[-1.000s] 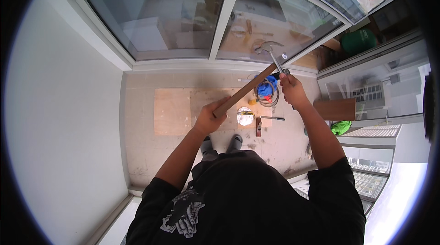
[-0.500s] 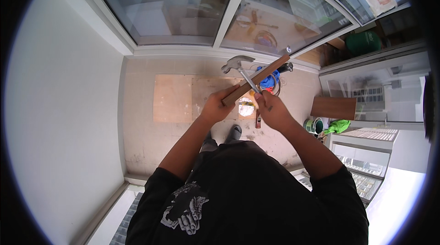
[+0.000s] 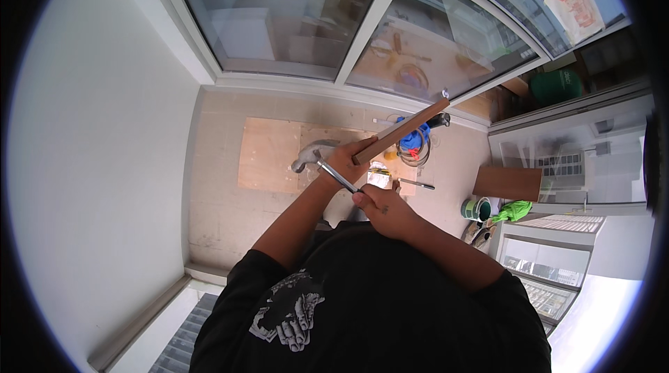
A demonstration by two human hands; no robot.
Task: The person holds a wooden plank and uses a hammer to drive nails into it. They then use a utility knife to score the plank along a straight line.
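My left hand [image 3: 347,164] is closed around the near end of a long brown wooden strip [image 3: 408,127], which slants up and away to the right. In my right hand [image 3: 385,210] is the shaft of a claw hammer [image 3: 337,175]. The hammer lies across in front of my left wrist, its metal head to the left of that wrist. Whether the hammer touches the wrist I cannot tell. Below the hands, a shiny whitish patch with a yellow tool [image 3: 380,173] on it shows on the floor, partly covered by my right hand.
A plywood sheet [image 3: 268,155] lies on the tiled floor. To its right are a blue cloth [image 3: 415,136], a coiled hose [image 3: 418,157] and a slim dark-handled tool [image 3: 418,183]. A green bucket [image 3: 476,208], a bright green bag [image 3: 514,211] and a brown board [image 3: 507,184] stand further right. Glass panels [image 3: 279,21] rise ahead.
My right hand has come down and left with the hammer, whose head swung from beyond the strip to beside my left wrist. The left hand still grips the strip, slightly shifted right.
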